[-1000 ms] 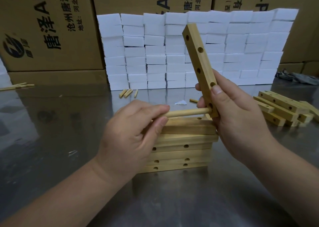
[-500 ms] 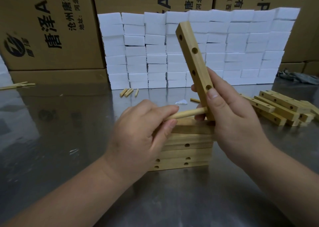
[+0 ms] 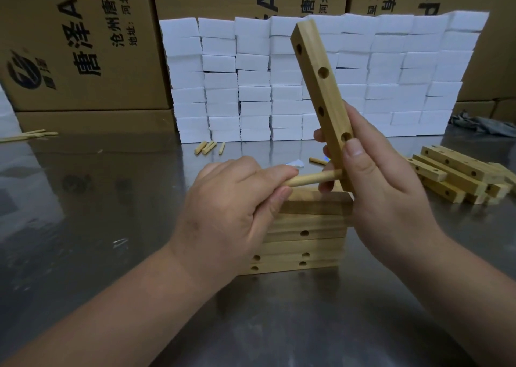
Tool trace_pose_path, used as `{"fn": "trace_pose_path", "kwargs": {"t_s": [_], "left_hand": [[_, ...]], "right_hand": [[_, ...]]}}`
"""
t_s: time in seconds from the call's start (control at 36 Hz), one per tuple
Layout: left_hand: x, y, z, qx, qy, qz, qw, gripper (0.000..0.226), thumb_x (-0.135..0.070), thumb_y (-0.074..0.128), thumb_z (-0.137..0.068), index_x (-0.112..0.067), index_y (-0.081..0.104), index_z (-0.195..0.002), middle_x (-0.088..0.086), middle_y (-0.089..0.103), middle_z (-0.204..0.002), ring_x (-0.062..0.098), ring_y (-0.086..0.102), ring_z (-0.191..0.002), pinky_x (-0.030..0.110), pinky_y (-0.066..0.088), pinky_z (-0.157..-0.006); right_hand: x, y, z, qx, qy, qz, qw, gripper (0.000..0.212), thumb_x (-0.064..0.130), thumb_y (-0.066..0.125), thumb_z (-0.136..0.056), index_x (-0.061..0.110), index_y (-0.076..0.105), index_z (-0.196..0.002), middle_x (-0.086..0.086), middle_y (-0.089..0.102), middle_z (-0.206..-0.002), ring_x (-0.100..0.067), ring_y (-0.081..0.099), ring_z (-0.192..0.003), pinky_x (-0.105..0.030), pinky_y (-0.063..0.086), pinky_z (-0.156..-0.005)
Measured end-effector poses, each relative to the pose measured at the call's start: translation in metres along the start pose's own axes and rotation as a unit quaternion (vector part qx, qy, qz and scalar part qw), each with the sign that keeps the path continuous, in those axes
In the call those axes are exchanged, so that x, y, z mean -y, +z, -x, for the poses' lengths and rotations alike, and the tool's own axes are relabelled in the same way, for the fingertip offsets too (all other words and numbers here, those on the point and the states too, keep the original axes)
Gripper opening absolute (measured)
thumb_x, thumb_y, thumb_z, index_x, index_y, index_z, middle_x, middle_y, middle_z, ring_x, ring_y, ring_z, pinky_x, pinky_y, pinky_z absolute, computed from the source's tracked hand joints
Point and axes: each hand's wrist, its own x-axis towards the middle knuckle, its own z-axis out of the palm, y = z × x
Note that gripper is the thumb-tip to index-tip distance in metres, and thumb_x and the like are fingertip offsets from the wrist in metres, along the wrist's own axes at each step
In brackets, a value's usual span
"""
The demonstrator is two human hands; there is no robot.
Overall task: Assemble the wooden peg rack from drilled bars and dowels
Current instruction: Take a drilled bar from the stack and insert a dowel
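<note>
Left hand (image 3: 223, 213) and right hand (image 3: 391, 199), both bare up the forearms (image 3: 117, 305), fingers (image 3: 273, 172) with short, plain nails (image 3: 354, 149)

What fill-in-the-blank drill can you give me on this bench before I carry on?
The left hand pinches a round wooden dowel whose tip meets the ____ end of the drilled pale wooden bar gripped by the right hand.
The wall of stacked rectangular blocks behind the hands is coloured ____.
A loose pile of drilled wooden bars lies on the shiny metal table at the person's ____ side.
Missing words: lower; white; right.
</note>
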Motion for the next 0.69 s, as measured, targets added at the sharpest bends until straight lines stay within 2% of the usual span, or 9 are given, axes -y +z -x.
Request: {"fn": "trace_pose_path", "kwargs": {"t_s": [0.11,0.25,0.33,0.42,0.5,0.56,0.61,0.69], "left_hand": [[-0.0012,-0.0026,-0.002,0.008,-0.009,0.01,1.0,0.03,-0.02,0.047,-0.089,-0.007,0.069,-0.105,0.002,0.058,-0.069,0.009,0.043,-0.068,0.027,0.034,-0.065],[-0.0027,-0.0052,-0.0051,0.023,-0.015,0.01,1.0,0.03,-0.021,0.046,-0.088,-0.008,0.07,-0.102,-0.003,0.054,-0.068,0.008,0.042,-0.069,0.021,0.03,-0.065],[-0.0035,-0.0059,-0.0058,0.037,-0.019,0.013,0.999,0.03,-0.022,0.045,-0.089,-0.009,0.07,-0.1,-0.003,0.056,-0.067,0.009,0.043,-0.069,0.02,0.03,-0.064],[-0.004,-0.0062,-0.0061,0.046,-0.025,0.021,0.998,0.03,-0.024,0.043,-0.09,-0.01,0.07,-0.095,-0.004,0.057,-0.065,0.009,0.044,-0.068,0.021,0.031,-0.063],[-0.0045,-0.0078,-0.007,0.054,-0.029,0.025,0.998,0.032,-0.025,0.041,-0.09,-0.011,0.069,-0.088,-0.004,0.058,-0.063,0.01,0.045,-0.066,0.02,0.03,-0.062],[-0.0041,-0.0084,-0.0075,0.061,-0.029,0.024,0.997,0.033,-0.026,0.04,-0.09,-0.011,0.068,-0.084,-0.005,0.058,-0.062,0.01,0.044,-0.066,0.017,0.029,-0.063],[-0.0037,-0.008,-0.0076,0.067,-0.029,0.018,0.997,0.034,-0.027,0.038,-0.091,-0.012,0.067,-0.081,-0.009,0.054,-0.061,0.009,0.043,-0.065,0.013,0.031,-0.067],[-0.003,-0.0081,-0.008,0.067,-0.025,-0.002,0.997,0.034,-0.027,0.037,-0.091,-0.013,0.065,-0.077,-0.015,0.045,-0.062,0.003,0.035,-0.052,0.011,0.028,-0.059]], "right_hand": [[0.0001,-0.0017,0.0011,0.005,-0.003,0.006,1.0,0.038,0.033,0.034,-0.089,0.042,0.04,-0.126,0.019,0.062,-0.098,-0.006,0.057,-0.072,-0.02,0.05,-0.067],[0.0005,-0.0024,0.0015,0.015,-0.016,-0.006,1.0,0.037,0.031,0.033,-0.09,0.043,0.04,-0.124,0.015,0.061,-0.099,-0.006,0.057,-0.075,-0.021,0.05,-0.069],[0.0011,-0.0011,0.0006,0.028,-0.023,-0.023,0.999,0.038,0.028,0.031,-0.09,0.039,0.039,-0.125,0.01,0.058,-0.103,-0.003,0.056,-0.085,-0.018,0.047,-0.068],[0.0016,-0.0007,-0.0005,0.048,-0.026,-0.044,0.998,0.042,0.028,0.032,-0.088,0.032,0.037,-0.13,0.005,0.055,-0.107,-0.005,0.052,-0.094,-0.023,0.046,-0.073],[0.0013,-0.002,-0.0013,0.067,-0.04,-0.031,0.996,0.063,0.04,0.029,-0.081,0.019,0.033,-0.14,0.001,0.054,-0.101,-0.006,0.051,-0.093,-0.034,0.042,-0.084],[-0.0001,-0.0029,-0.0016,0.074,-0.046,-0.031,0.996,0.07,0.042,0.027,-0.077,0.014,0.033,-0.141,-0.001,0.054,-0.098,-0.007,0.051,-0.09,-0.034,0.041,-0.083],[-0.0014,-0.0034,-0.0018,0.078,-0.037,-0.036,0.996,0.068,0.038,0.029,-0.076,0.016,0.035,-0.14,0.001,0.055,-0.097,-0.008,0.052,-0.09,-0.03,0.041,-0.081],[-0.0023,-0.0046,-0.0003,0.078,-0.026,-0.039,0.996,0.062,0.028,0.032,-0.079,0.018,0.036,-0.14,0.002,0.056,-0.098,-0.009,0.052,-0.092,-0.03,0.04,-0.082]]}}
